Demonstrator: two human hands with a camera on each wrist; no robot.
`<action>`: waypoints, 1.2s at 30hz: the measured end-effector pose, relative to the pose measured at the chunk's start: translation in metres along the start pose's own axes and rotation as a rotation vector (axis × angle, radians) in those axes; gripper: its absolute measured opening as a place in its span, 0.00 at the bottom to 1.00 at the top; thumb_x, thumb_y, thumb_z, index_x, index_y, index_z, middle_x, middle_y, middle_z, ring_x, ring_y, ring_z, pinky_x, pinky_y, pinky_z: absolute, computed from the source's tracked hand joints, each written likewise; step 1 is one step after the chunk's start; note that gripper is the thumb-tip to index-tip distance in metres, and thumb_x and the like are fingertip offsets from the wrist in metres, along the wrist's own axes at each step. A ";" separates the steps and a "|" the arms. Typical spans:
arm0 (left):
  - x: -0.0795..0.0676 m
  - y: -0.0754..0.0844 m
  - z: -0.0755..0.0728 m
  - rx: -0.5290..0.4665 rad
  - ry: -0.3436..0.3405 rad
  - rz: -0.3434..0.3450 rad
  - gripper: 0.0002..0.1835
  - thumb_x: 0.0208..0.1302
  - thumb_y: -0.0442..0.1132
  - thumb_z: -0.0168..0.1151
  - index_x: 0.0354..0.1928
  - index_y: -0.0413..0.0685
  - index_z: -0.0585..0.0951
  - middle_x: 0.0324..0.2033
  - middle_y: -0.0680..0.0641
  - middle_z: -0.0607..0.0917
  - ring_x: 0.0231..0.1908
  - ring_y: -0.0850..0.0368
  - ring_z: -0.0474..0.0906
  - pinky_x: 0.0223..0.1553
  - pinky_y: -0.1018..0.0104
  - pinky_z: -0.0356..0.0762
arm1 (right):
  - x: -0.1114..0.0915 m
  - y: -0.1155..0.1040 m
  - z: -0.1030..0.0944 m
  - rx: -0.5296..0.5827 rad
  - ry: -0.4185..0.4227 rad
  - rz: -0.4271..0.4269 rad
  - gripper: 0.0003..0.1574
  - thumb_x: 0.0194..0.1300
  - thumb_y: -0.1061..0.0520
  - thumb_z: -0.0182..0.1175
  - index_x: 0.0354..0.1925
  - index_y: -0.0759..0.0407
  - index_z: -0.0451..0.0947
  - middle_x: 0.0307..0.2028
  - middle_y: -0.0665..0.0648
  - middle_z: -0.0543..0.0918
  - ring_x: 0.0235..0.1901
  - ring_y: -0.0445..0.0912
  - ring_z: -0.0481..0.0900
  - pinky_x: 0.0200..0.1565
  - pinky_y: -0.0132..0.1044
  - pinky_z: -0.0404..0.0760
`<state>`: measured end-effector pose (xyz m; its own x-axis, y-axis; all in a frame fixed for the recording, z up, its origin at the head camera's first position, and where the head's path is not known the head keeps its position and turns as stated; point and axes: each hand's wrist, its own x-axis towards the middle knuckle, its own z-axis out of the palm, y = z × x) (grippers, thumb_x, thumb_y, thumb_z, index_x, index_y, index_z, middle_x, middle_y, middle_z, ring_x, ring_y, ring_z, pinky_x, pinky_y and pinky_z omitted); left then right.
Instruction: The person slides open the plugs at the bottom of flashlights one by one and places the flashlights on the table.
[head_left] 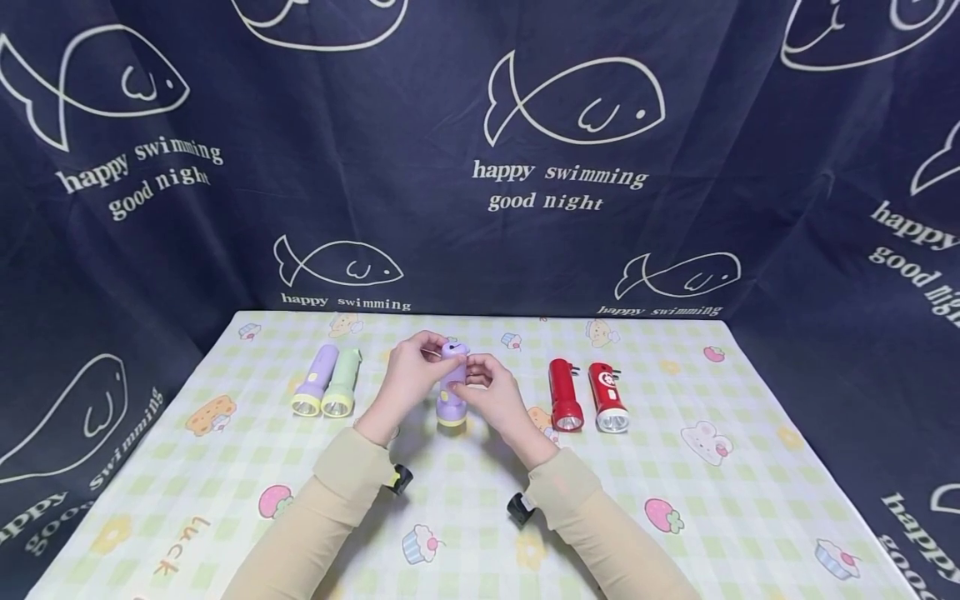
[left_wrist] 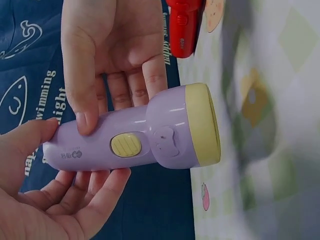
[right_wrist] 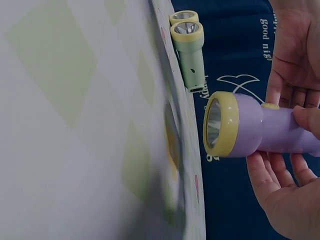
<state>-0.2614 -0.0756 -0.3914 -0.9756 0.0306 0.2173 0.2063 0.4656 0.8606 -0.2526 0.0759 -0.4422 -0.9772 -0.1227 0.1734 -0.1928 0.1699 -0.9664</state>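
A purple flashlight (head_left: 452, 387) with a yellow rim and yellow switch is held between both hands, its lens end downward. My left hand (head_left: 412, 373) grips the narrow upper end, thumb on one side and fingers on the other, as the left wrist view shows. The right hand (head_left: 491, 393) holds the same flashlight (left_wrist: 115, 137) from the other side, thumb against its body and fingers beneath. In the right wrist view, the lens of the flashlight (right_wrist: 232, 125) looks unlit and stands apart from the tabletop.
To the left lie another purple flashlight (head_left: 317, 379) and a green flashlight (head_left: 342, 383), side by side. On the right are a red flashlight (head_left: 564, 392) and a red one with a white rim (head_left: 607, 396), both with plug prongs out. A dark fish-print curtain (head_left: 450, 225) hangs behind the checked tablecloth (head_left: 465, 517).
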 end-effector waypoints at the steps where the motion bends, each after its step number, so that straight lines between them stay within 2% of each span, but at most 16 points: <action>1: 0.000 0.000 -0.001 -0.010 -0.007 -0.001 0.17 0.51 0.43 0.72 0.40 0.41 0.81 0.33 0.44 0.85 0.33 0.54 0.80 0.37 0.64 0.81 | 0.000 0.000 -0.001 0.004 -0.004 -0.001 0.25 0.55 0.61 0.67 0.51 0.63 0.73 0.44 0.60 0.82 0.44 0.49 0.80 0.50 0.37 0.79; 4: 0.000 0.000 -0.004 -0.051 -0.036 -0.011 0.17 0.52 0.43 0.72 0.41 0.41 0.81 0.35 0.43 0.85 0.34 0.53 0.81 0.38 0.64 0.81 | 0.000 -0.002 -0.004 0.021 -0.018 0.004 0.23 0.57 0.61 0.66 0.51 0.63 0.73 0.45 0.60 0.81 0.45 0.50 0.79 0.50 0.36 0.78; 11: 0.003 -0.003 -0.007 -0.123 -0.102 -0.020 0.17 0.53 0.41 0.70 0.44 0.41 0.82 0.38 0.43 0.85 0.35 0.55 0.81 0.38 0.67 0.81 | 0.002 -0.007 -0.011 0.063 -0.064 -0.001 0.22 0.61 0.63 0.62 0.52 0.70 0.72 0.47 0.67 0.79 0.48 0.56 0.77 0.48 0.35 0.80; 22: 0.005 -0.006 -0.005 -0.261 -0.204 -0.079 0.20 0.54 0.40 0.70 0.49 0.40 0.80 0.42 0.42 0.84 0.38 0.55 0.81 0.42 0.65 0.82 | 0.001 -0.017 -0.019 0.043 -0.050 0.040 0.22 0.61 0.57 0.64 0.52 0.63 0.75 0.47 0.60 0.81 0.45 0.45 0.78 0.49 0.30 0.77; 30: 0.005 -0.010 -0.005 -0.363 -0.291 -0.075 0.20 0.57 0.39 0.68 0.51 0.39 0.79 0.45 0.42 0.83 0.41 0.56 0.81 0.45 0.63 0.82 | 0.002 -0.015 -0.024 0.049 -0.079 0.066 0.27 0.60 0.56 0.65 0.56 0.62 0.73 0.51 0.60 0.80 0.50 0.49 0.77 0.56 0.38 0.76; 36: 0.005 -0.011 -0.004 -0.417 -0.341 -0.056 0.19 0.58 0.36 0.67 0.51 0.38 0.78 0.45 0.41 0.82 0.42 0.55 0.80 0.45 0.61 0.82 | 0.002 -0.014 -0.027 0.049 -0.083 0.010 0.25 0.59 0.57 0.66 0.54 0.61 0.74 0.50 0.58 0.80 0.49 0.48 0.78 0.57 0.40 0.75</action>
<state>-0.2683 -0.0843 -0.3981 -0.9405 0.3338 0.0632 0.0973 0.0863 0.9915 -0.2543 0.1000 -0.4232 -0.9679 -0.2024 0.1491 -0.1762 0.1235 -0.9766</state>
